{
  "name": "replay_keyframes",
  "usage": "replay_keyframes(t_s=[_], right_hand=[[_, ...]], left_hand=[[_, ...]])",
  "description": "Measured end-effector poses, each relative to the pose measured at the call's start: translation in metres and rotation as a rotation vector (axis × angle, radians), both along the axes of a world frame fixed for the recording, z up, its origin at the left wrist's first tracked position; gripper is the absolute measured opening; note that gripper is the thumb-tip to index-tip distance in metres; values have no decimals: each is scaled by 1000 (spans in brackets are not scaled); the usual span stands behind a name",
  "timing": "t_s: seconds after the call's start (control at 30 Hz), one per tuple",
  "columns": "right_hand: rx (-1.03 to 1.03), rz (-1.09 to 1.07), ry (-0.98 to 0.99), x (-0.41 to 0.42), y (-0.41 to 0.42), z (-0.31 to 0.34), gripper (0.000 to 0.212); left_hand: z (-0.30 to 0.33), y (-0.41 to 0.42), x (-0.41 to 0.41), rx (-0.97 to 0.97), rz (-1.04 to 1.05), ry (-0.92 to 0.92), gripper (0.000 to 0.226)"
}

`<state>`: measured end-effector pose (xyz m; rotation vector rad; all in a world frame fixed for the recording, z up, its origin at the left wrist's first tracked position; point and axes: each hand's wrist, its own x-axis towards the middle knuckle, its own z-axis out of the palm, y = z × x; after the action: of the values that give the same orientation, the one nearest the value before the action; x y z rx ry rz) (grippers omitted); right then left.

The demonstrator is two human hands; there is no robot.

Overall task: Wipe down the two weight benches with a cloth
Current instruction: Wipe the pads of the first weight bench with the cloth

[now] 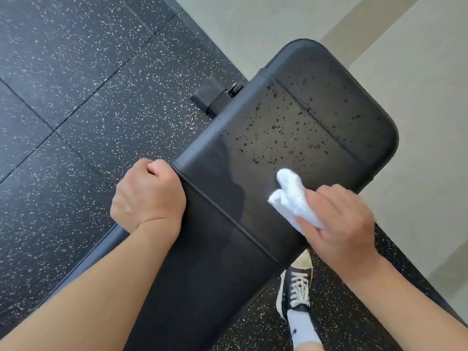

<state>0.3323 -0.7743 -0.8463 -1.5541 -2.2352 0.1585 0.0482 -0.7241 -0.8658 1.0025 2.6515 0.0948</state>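
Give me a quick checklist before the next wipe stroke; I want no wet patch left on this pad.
1. White folded cloth in grip: ok, the right hand pinches it.
2. Cloth on the black padded weight bench: ok, its front end appears to touch the pad.
3. Bench steadied: ok, the left hand grips the pad's left edge.
4. Spray droplets cleared: not ok, they dot the far end beyond the cloth.
5. Near part of the pad dry: cannot tell, though no droplets show there.
6. Second bench done: cannot tell, out of view.
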Motion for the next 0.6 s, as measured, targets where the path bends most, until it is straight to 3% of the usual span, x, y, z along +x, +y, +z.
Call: replay_keyframes(t_s=[0.1, 0.2, 0.4, 0.53, 0.6], right_hand=[[5, -183, 8, 0, 20, -3, 23], [0, -335, 74, -50, 50, 0, 39], [-70, -142, 106, -124, 31, 2, 13], [-69, -21, 62, -77, -15, 0, 9], [-12, -74, -17, -35, -13, -4, 19]], left_hand=[[0, 1, 0, -16, -1, -1, 30], [1, 1, 0, -12, 4, -10, 31], [4, 4, 2, -19, 1, 1, 32], [5, 4, 2, -28, -5, 21, 32], [4, 4, 2, -23, -10, 24, 31]])
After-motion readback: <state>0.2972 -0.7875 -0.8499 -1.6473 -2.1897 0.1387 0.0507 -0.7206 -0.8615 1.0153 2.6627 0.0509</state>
